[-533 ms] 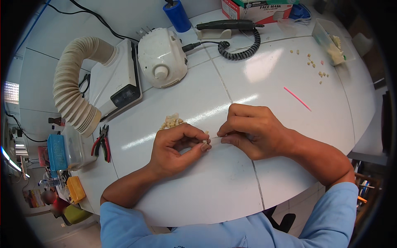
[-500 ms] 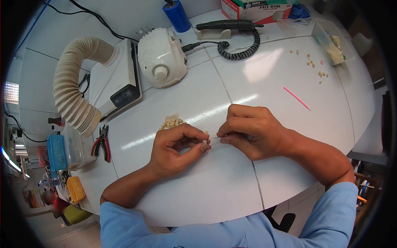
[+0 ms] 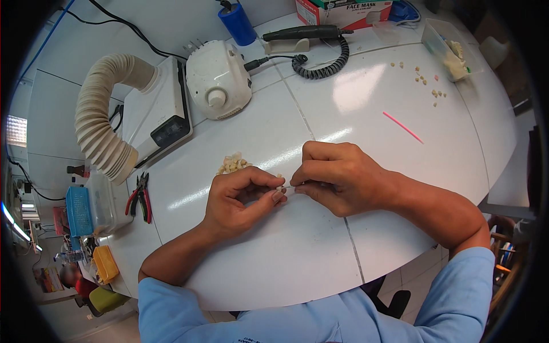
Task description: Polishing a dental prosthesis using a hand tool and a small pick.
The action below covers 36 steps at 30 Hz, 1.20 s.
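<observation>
Between thumb and forefinger, my left hand [image 3: 231,200] pinches a small cream tooth-like piece [image 3: 280,188]. Close on its right, my right hand [image 3: 343,177] is closed in a pinch on a thin rod [image 3: 289,186], whose end reaches to the piece. Most of the rod is hidden in the fingers, and whether its tip touches the piece is too small to tell. Both hands are just above the white table [image 3: 274,251]. Right behind my left hand lies a pile of similar cream pieces [image 3: 232,164].
Pliers [image 3: 139,197] lie left, below a ribbed hose [image 3: 94,114] from a white box. Behind are a white control unit [image 3: 218,80] and a black handpiece [image 3: 300,32] with coiled cord. At right lie a pink stick [image 3: 403,127], scattered cream pieces [image 3: 422,77] and a clear tub [image 3: 452,54].
My right hand has come closer to my left, narrowing the gap between the fingertips. Both pinches stay closed. The whole view has shifted a little.
</observation>
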Tool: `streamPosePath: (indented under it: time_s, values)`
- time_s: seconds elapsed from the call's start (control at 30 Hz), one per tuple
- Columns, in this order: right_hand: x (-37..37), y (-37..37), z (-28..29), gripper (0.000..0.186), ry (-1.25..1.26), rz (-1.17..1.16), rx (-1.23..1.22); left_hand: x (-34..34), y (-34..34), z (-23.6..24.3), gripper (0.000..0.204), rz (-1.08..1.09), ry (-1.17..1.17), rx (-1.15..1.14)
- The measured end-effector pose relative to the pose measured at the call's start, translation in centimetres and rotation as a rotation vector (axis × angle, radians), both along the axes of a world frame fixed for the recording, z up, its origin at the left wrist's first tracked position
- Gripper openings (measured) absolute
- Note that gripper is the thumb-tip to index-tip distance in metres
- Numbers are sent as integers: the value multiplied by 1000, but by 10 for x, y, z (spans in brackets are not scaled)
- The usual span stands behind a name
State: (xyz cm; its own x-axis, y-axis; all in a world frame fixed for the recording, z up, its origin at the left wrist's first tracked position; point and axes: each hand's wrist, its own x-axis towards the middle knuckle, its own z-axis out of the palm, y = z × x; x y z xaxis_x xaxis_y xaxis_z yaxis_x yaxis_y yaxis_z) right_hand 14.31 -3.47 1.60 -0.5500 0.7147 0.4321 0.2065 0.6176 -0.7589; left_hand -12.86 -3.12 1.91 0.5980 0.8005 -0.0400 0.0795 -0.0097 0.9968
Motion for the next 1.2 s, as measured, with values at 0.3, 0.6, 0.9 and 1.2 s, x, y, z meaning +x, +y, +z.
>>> streamPosePath:
  time_s: [0.3,0.6,0.9,1.2]
  values:
    - [-2,-2,-1,13,9,-3,25,-1,-2,-4,18,2,23,92]
    - [-3,-4,0,11,66,60,-138,1,2,1,24,-17,112,376]
    - [-6,-9,1,16,26,-56,-63,2,3,9,23,-34,158,345]
    - [-11,-11,-5,18,103,-154,38,0,4,8,21,-61,169,353]
